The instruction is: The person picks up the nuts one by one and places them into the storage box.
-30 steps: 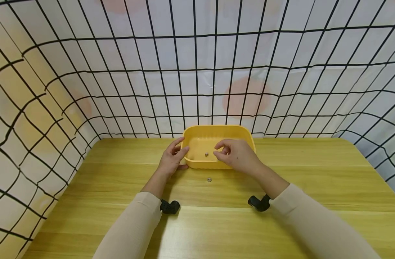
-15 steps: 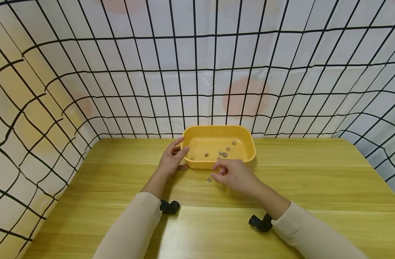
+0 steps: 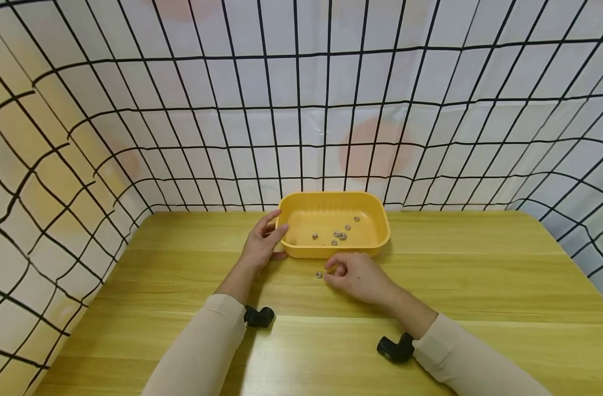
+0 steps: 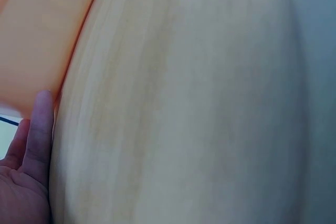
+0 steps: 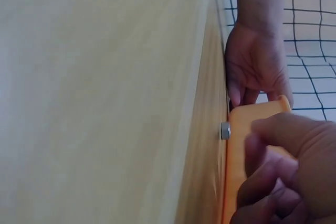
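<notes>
At the left end of a yellow plastic tray (image 3: 331,252), my left hand (image 3: 259,246) grips the wall, its thumb over the rim and fingers along the outside. In the left wrist view, straight fingers (image 4: 39,135) lie against the tray's outer side. A small silver hex nut (image 3: 319,275) lies on the table in front of the tray. Right beside it is my right hand (image 3: 360,278), thumb and index finger parted with nothing between them. In the right wrist view the nut stands out just beyond the index fingertip. Several similar nuts (image 3: 343,236) lie scattered inside the tray.
The wooden table (image 3: 207,341) has a black wire grid (image 3: 326,126) along its back and sides, close behind the tray. A white curtain hangs behind the grid. Black wrist cameras (image 3: 397,349) jut inward from both sleeves.
My right hand has drawn back from over the tray toward me and come down beside the loose nut. The nuts inside the tray are uncovered. My left hand and the tray stay put.
</notes>
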{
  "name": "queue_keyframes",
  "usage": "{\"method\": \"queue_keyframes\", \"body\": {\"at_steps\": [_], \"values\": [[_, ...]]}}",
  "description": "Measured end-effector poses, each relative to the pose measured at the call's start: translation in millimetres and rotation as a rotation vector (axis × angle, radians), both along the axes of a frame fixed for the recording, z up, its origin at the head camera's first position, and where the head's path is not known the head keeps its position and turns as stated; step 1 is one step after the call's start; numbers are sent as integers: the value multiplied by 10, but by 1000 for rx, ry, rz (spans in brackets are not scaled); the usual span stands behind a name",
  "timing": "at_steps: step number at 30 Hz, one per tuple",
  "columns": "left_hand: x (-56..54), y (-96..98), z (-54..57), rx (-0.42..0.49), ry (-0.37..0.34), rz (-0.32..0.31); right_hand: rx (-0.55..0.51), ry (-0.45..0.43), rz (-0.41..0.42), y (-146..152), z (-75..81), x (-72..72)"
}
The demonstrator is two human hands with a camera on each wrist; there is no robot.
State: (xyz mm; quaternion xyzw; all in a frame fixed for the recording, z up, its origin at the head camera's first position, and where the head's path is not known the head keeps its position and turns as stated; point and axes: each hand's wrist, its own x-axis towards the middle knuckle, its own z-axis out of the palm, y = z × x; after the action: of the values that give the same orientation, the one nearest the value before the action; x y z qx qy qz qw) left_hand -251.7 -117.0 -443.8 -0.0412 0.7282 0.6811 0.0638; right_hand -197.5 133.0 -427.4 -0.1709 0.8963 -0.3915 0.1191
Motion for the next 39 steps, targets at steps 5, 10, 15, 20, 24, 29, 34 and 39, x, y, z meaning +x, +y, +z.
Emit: {"method": "queue_keyframes", "body": {"at_steps": [5,10,15,20,24,29,34,39], "values": [[4,4,0,4,-3,3,86,44,30,-27,-63,-29],[-4,2,-5,5,-4,2,124,73,43,-64,-86,-48],[-4,3,0,3,-2,6,127,80,56,-116,-86,-56],[-2,5,-1,3,-5,9,138,102,72,-153,-90,-61],[-3,4,-5,4,-6,15,148,107,74,-173,-80,-58],[-1,2,-1,7,-6,15,160,115,76,-185,-62,-46],[-10,-1,-8,8,-3,13,166,111,80,-188,-49,-37],[-13,-6,-12,14,-2,14,167,101,78,-189,-21,-21]]}}
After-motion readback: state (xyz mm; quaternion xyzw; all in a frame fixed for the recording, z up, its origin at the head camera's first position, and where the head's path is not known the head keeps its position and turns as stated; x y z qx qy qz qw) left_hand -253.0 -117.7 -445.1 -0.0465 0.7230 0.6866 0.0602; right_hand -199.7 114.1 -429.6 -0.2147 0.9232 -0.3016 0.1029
